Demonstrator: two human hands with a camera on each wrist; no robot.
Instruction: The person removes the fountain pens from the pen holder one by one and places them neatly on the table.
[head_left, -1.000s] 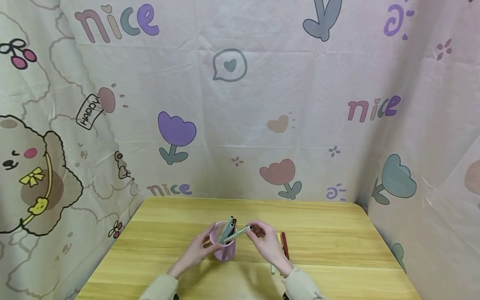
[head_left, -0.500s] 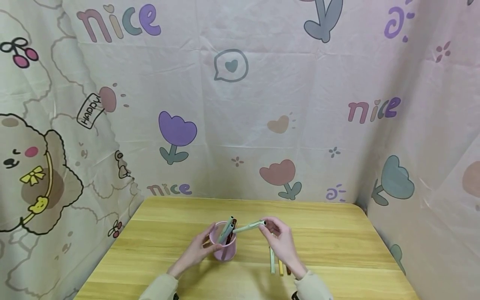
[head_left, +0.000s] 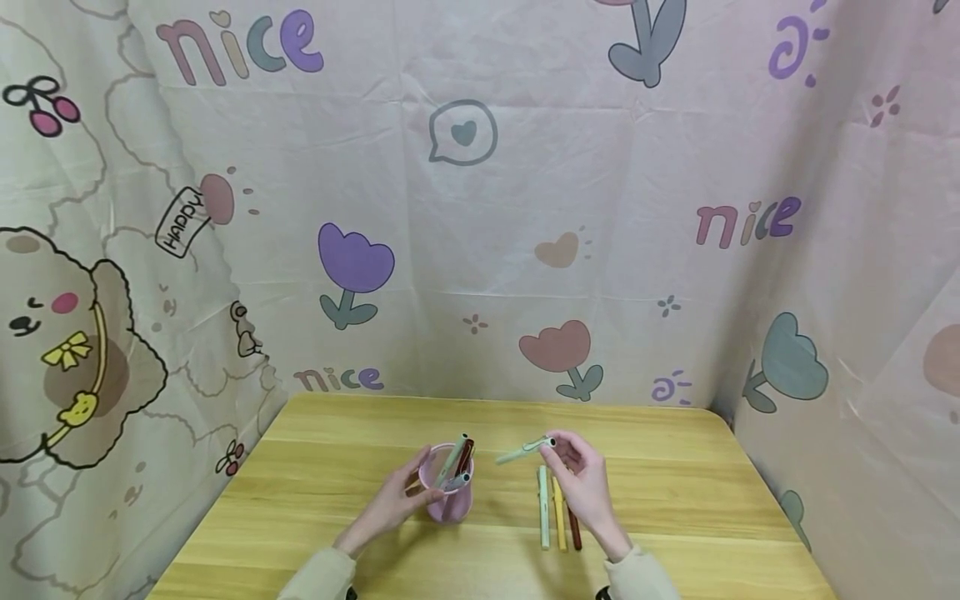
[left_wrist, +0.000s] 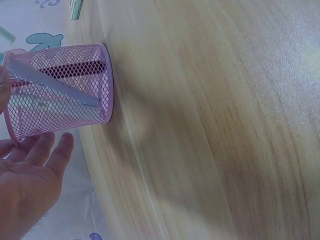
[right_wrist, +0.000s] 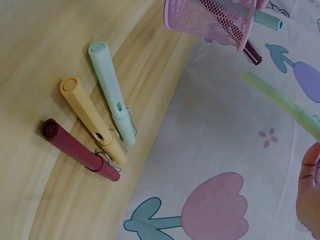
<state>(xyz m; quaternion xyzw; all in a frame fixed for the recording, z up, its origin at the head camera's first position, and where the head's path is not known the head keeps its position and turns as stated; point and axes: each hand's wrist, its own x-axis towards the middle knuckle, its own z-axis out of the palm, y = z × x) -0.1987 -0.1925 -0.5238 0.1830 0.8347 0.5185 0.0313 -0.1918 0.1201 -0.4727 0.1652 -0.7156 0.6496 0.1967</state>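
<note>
My left hand (head_left: 393, 504) holds a pink mesh pen holder (head_left: 450, 510) around its rim, the thumb on the near side. Inside lean a light green pen (head_left: 450, 460), a dark red pen (head_left: 465, 457) and a blue-grey pen (head_left: 457, 481). To the right, my right hand (head_left: 585, 483) pinches another light green pen (head_left: 521, 452) by one end, in the air and apart from the holder. Below that hand, a mint green pen (right_wrist: 110, 85), a yellow pen (right_wrist: 90, 115) and a dark red pen (right_wrist: 75, 150) lie side by side on the table.
The wooden table (head_left: 712, 492) spreads out under both hands. A printed cloth (head_left: 480, 208) hangs behind its far edge and along both sides.
My right hand has drawn the light green pen out of the holder and carried it to the right. The blue-grey pen has tipped toward the near rim. My left hand stays in place.
</note>
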